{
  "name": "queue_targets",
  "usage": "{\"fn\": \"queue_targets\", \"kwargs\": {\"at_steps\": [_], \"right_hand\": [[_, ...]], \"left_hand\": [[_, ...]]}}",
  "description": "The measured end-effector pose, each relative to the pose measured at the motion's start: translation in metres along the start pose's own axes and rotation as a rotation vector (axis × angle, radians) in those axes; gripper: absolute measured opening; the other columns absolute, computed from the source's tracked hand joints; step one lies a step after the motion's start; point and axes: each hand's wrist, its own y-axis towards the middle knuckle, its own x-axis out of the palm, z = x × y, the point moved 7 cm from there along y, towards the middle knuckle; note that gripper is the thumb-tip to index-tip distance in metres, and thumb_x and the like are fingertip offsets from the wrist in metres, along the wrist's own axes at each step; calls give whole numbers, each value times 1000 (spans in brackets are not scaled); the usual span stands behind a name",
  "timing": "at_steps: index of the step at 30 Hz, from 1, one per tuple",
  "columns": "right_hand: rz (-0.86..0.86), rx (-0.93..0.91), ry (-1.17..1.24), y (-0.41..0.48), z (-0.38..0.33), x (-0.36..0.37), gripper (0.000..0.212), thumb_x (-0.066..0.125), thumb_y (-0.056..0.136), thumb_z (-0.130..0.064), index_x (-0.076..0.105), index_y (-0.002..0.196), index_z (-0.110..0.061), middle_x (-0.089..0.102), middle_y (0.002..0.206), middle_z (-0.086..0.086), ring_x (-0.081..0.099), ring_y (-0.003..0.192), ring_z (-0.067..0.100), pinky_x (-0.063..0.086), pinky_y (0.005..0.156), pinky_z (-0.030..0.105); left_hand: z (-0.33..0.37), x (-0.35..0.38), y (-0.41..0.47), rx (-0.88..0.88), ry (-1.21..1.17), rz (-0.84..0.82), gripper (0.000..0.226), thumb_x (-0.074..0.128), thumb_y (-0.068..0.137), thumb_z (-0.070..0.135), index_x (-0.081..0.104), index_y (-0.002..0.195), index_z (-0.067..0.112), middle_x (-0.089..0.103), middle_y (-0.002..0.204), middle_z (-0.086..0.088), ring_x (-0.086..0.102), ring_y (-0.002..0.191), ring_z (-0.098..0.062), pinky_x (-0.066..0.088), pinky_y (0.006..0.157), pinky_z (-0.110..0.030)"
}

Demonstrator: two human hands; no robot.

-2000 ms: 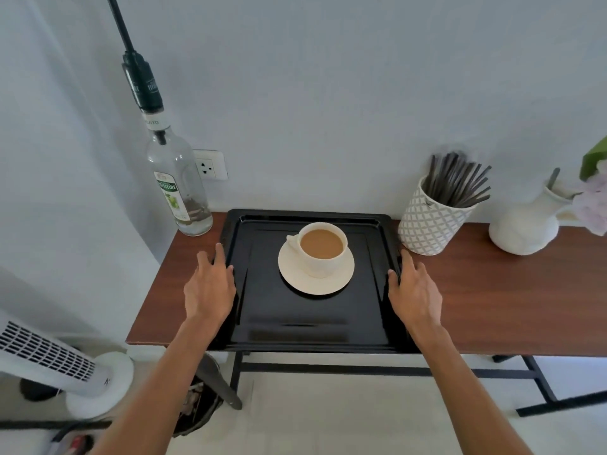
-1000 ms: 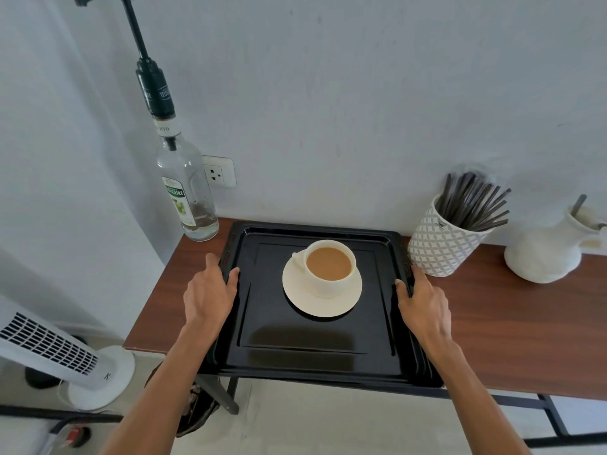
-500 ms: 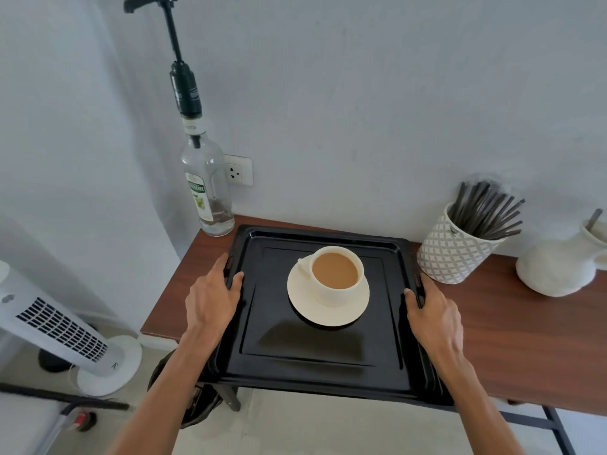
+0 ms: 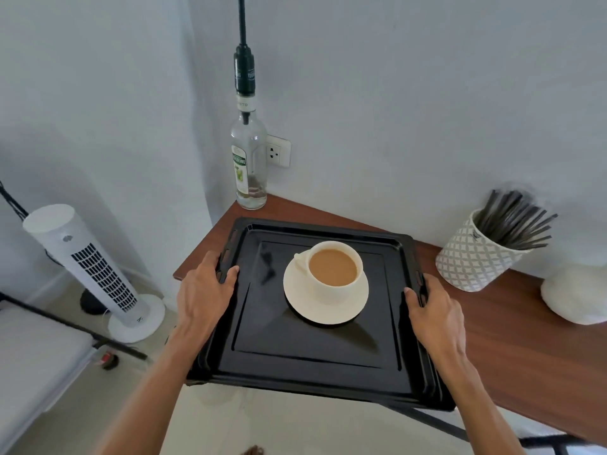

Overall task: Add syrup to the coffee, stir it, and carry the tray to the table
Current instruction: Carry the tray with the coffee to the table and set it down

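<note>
A black tray (image 4: 315,353) is held above the wooden side table (image 4: 512,339), its near edge past the table's front. On it stands a white cup of milky coffee (image 4: 333,269) on a white saucer (image 4: 323,310). My left hand (image 4: 203,293) grips the tray's left rim, thumb over the edge. My right hand (image 4: 433,313) grips the right rim the same way. The clear syrup bottle (image 4: 248,165) with a tall black pump stands at the table's back left corner, apart from the tray.
A patterned white pot of dark stir sticks (image 4: 483,254) and a white jug (image 4: 578,293) stand at the right of the table. A white tower fan (image 4: 95,274) stands on the floor at left, beside a white bench (image 4: 29,359). A wall socket (image 4: 278,152) sits behind the bottle.
My hands closed on the tray's rims and lifted it toward me off the table. The view has swung left, bringing the fan and the floor into sight.
</note>
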Motion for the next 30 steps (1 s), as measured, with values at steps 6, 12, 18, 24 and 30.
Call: {"fn": "queue_targets", "kwargs": {"at_steps": [6,12,18,24,30], "right_hand": [[-69,-69,32,-3,-23,12,23,60,99,-29,59,109,-8,65,74,2,57,66,25,42,58,35],[-133,-186,43,-13,-60,32,24,61,99,-30,59,111,-9,61,71,-2,51,58,12,34,46,27],[-230,-297,81,-32,-111,59,22,61,99,-31,59,111,-13,62,69,-6,60,61,11,43,51,31],[-318,-436,114,-64,-170,89,23,60,98,-32,59,112,-14,64,74,-6,63,68,19,51,59,37],[-412,-540,164,-109,-232,122,24,60,98,-33,58,113,-14,67,81,-3,66,79,24,56,71,43]], "left_hand": [[-29,-37,-32,-107,-22,92,40,66,96,33,59,129,12,71,84,-11,60,68,-27,48,56,-32],[-63,-79,-64,-196,24,197,32,66,95,34,63,114,10,65,76,-1,63,68,-27,46,62,-34],[-102,-125,-101,-266,66,317,35,67,95,34,62,120,9,77,104,-15,67,78,-30,44,67,-33],[-150,-174,-141,-394,82,404,30,65,95,37,63,115,14,59,65,13,55,53,-7,37,49,-25],[-198,-225,-182,-488,86,475,28,66,95,35,63,114,15,54,61,20,57,51,-4,41,47,-24]]}}
